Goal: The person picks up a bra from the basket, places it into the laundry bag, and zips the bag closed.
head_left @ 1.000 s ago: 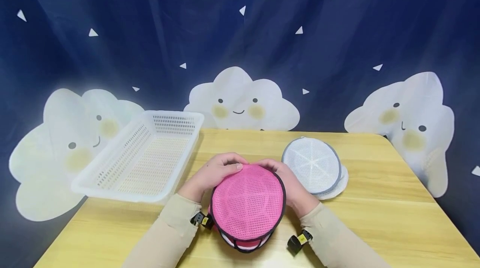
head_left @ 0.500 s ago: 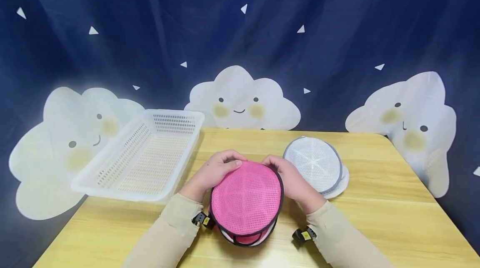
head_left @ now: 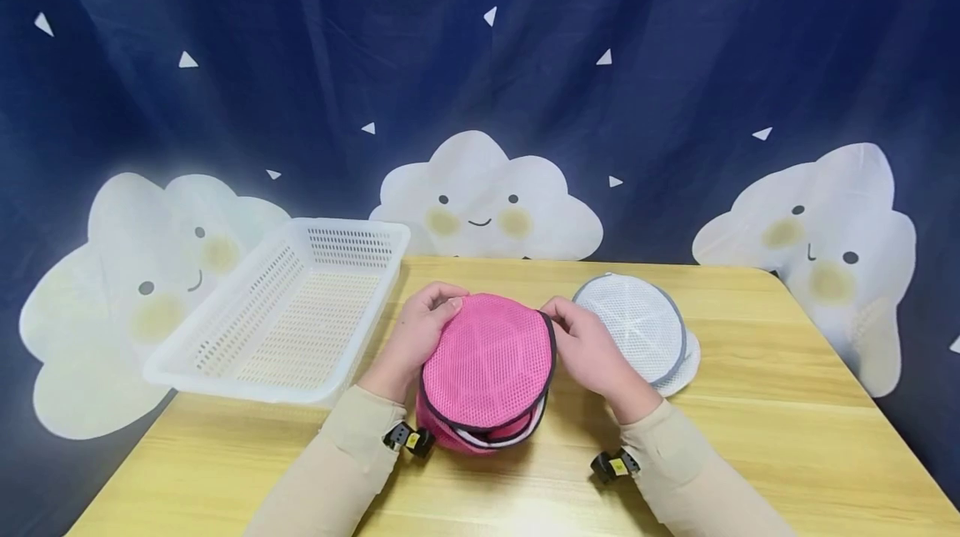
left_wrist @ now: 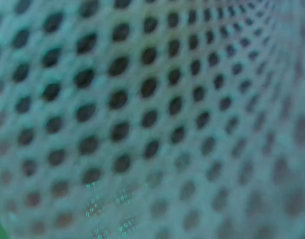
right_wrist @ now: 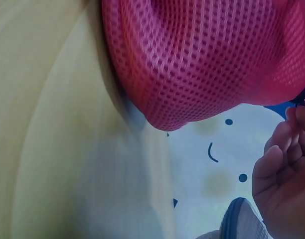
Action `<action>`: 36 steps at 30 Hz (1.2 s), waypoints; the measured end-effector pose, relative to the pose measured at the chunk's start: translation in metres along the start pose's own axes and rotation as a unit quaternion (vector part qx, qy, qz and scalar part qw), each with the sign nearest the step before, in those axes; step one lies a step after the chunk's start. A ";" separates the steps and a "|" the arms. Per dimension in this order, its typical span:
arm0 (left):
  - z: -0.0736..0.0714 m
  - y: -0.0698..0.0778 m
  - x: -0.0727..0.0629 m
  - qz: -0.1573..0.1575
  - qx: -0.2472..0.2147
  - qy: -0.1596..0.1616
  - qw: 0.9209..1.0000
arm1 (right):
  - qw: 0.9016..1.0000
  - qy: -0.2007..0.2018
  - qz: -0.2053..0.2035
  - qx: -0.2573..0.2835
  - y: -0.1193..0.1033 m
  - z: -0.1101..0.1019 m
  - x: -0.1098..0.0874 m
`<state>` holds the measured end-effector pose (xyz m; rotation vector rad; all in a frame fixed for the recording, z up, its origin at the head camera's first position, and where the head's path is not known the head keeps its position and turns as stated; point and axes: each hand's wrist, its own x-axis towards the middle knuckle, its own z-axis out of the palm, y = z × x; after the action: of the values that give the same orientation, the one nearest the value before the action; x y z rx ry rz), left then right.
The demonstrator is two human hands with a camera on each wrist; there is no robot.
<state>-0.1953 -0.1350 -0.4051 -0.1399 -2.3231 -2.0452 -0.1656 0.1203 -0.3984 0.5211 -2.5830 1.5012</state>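
A round pink mesh laundry bag (head_left: 487,366) with black trim sits on the table in front of me, its lid tilted up and a strip of white showing at the near side. At its far left edge my left hand (head_left: 420,333) grips the mesh, thumb on top. My right hand (head_left: 592,349) pinches the black trim at the far right. In the right wrist view, the bag's side (right_wrist: 202,59) bulges above the table, and the right hand's fingertips (right_wrist: 291,115) meet at the dark edge. Close-up mesh (left_wrist: 117,99) fills the left wrist view, hiding the left hand there.
To the left stands a white perforated plastic basket (head_left: 348,383). Flat white mesh bags with grey trim (head_left: 633,324) lie stacked just beyond my right hand. The wooden table (head_left: 772,420) ends at a dark blue curtain (head_left: 660,87) printed with clouds.
The pink bag has tilted and shifted away from me, showing more of its near side. My left hand has moved farther away with it; the right hand has slid right along the trim.
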 end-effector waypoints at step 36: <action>-0.013 0.007 0.002 0.002 -0.077 -0.065 0.995 | 0.991 0.119 0.028 0.059 0.006 -0.014 0.005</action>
<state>-0.1969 -0.1474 -0.3967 -0.2923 -2.2296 -2.2767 -0.1737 0.1340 -0.3944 0.2614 -2.3567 1.6314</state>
